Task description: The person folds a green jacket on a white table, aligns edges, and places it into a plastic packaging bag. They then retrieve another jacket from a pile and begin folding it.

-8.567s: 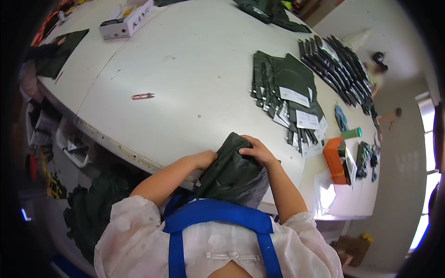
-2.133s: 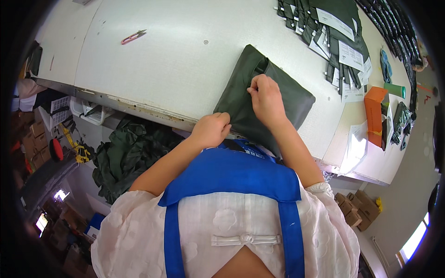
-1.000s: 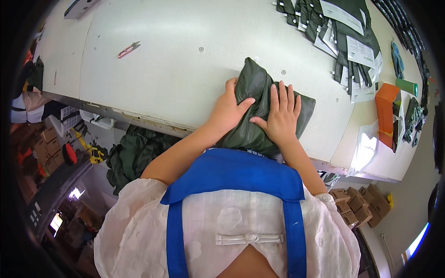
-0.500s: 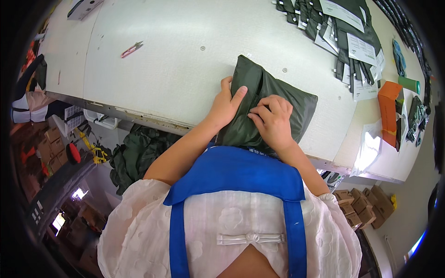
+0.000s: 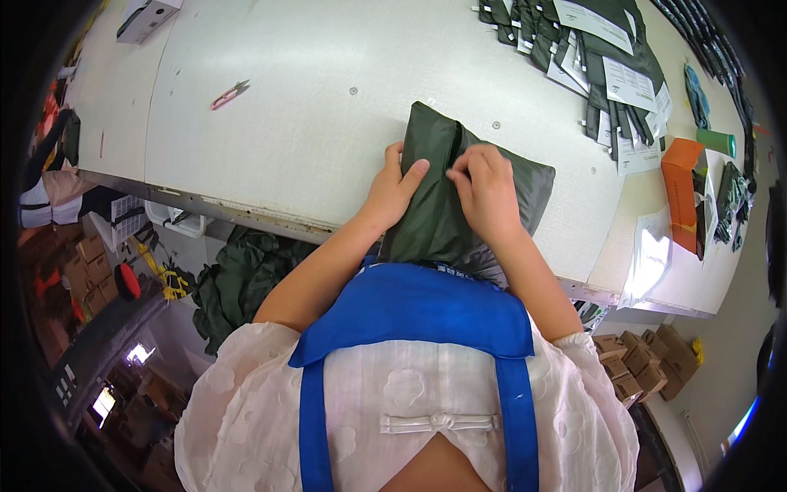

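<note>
A dark green fabric pouch (image 5: 420,221), puffed out and soft, lies on the white table against the blue apron. A dark slit runs lengthwise down its upper face. My left hand (image 5: 388,189) grips the pouch's left edge, thumb on top and fingers beneath. On the slit's right side, near its upper part, the fingers of my right hand (image 5: 490,190) are curled in a pinch. Whatever is between those fingertips is hidden and slightly blurred.
Pink-handled thread snips (image 5: 229,95) lie at the upper left. Dark green pouches with white paper tags (image 5: 630,82) are heaped far right, near an orange box (image 5: 682,195) and a green cylinder (image 5: 716,142). Dark green fabric (image 5: 246,283) hangs below the table edge (image 5: 246,216).
My right hand has moved up along the slit, away from my body, fingers still curled. My left hand keeps its hold on the pouch's left edge.
</note>
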Demonstrator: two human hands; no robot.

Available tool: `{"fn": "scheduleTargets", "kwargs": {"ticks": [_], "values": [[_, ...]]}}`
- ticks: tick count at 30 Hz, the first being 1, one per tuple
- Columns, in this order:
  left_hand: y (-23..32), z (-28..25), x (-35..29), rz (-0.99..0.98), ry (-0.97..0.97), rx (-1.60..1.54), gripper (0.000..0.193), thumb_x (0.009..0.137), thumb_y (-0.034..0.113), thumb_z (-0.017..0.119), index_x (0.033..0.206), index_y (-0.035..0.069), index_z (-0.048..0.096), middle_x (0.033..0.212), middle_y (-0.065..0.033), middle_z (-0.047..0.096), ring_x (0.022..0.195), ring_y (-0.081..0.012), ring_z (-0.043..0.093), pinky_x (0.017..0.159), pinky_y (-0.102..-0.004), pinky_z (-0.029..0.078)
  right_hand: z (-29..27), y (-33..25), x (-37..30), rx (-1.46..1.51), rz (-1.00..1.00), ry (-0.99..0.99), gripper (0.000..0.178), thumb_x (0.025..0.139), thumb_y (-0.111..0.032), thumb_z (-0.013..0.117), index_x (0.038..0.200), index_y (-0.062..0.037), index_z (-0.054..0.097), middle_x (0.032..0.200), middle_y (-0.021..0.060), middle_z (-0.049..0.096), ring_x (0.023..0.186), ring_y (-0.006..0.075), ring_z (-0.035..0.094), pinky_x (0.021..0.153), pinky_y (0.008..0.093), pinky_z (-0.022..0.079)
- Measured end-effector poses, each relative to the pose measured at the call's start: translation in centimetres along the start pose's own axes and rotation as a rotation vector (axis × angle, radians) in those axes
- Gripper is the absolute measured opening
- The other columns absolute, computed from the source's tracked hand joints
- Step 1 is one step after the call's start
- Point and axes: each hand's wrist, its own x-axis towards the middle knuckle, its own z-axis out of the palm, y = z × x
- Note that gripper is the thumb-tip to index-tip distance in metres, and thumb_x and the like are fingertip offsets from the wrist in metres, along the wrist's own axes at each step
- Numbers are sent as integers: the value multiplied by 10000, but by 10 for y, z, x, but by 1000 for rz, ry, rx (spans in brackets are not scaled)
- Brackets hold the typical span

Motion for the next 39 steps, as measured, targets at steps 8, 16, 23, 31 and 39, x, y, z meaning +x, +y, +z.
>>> {"fn": "scheduleTargets", "kwargs": {"ticks": [8,16,23,31,39], "values": [[5,-7,-4,-68,-27,-110,669,923,493,523,1306,-25,344,1117,-237,596,1023,-295,602,882,-351,464,2,16,29,46,166,50,217,770,-143,709,902,-26,584,935,155,561,829,339,580,751,388,485],[105,-11,-30,179,-174,-247,513,985,419,424,1287,4,430,1152,-117,568,1039,-176,549,838,-306,454,-55,-62,-42,278,361,129,721,796,-373,710,1275,80,419,1179,261,531,1119,399,506,975,421,407],[175,60,-99,427,-1021,-60,590,952,444,471,1352,10,455,1270,-116,542,1157,-198,508,975,-332,393,-111,-61,-138,1196,784,543,821,741,-282,768,1317,91,317,1145,192,551,1037,232,575,895,344,469],[30,68,-43,416,-413,656,570,895,244,597,1365,-2,389,1326,-230,479,1235,-340,464,1048,-386,346,-34,-24,-299,1588,921,776,558,816,-81,625,1311,23,391,1203,169,553,1080,262,577,945,393,479],[21,85,-72,-200,-640,7,728,854,127,651,1430,46,213,1359,-185,423,1210,-256,485,1018,-372,412,-34,-13,-316,1439,1112,783,769,794,-205,741,1360,-13,258,1278,153,455,1158,235,480,999,379,408]]}}
